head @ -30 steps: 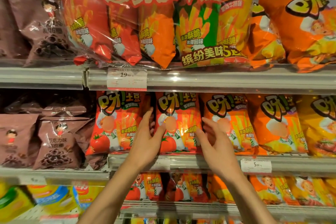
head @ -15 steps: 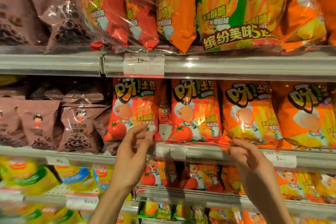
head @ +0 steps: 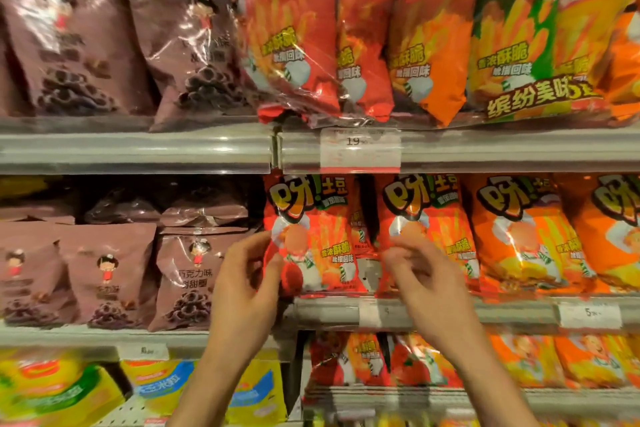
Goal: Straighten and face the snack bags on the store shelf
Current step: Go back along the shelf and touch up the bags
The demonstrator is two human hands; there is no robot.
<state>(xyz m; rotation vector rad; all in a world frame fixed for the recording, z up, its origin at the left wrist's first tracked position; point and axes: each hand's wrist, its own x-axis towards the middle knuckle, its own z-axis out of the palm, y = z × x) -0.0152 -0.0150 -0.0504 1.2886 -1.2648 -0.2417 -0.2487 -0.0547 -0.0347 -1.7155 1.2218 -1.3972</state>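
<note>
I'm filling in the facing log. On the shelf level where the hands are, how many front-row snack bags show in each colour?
brown bags: 3
red bags: 2
orange bags: 2
Total: 7
Not counted: the edge-on bag tucked between the red ones, and the brown bags lying behind the front row.

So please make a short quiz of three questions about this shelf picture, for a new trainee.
1. True or false: the left hand touches the left edge of the leftmost red snack bag.
2. Which number shows on the upper price tag? A) 19 B) 5 C) 12
3. What colour are the bags left of the red ones on the middle shelf?

Key: 1 true; 2 A; 3 brown. The right hand is too blurred to tell its grip.
</note>
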